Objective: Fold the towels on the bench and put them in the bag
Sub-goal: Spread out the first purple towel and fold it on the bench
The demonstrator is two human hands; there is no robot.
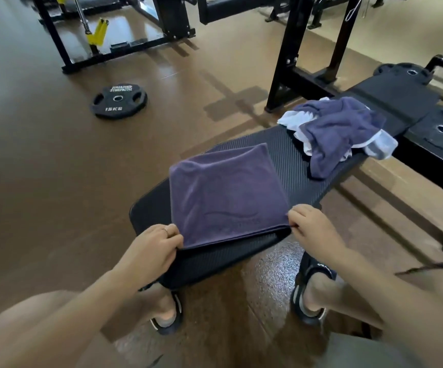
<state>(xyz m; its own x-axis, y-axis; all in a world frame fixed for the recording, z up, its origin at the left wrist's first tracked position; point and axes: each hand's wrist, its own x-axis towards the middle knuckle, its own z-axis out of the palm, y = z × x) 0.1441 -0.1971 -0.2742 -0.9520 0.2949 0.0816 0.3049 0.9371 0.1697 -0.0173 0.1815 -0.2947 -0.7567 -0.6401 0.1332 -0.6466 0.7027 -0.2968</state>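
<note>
A purple towel (225, 195) lies folded in a flat rectangle on the near end of the black bench (302, 166). My left hand (154, 248) pinches its near left corner and lifts that edge a little off the pad. At the near right corner, my right hand (308, 224) pinches the towel too. Further along the bench lies a crumpled blue towel with white trim (340, 131), unfolded. No bag is in view.
A 15 kg weight plate (119, 101) lies on the brown floor to the left. Black rack uprights (289, 49) stand behind the bench, and more plates (403, 71) lie at the right. My sandalled feet (167, 312) stand under the bench end.
</note>
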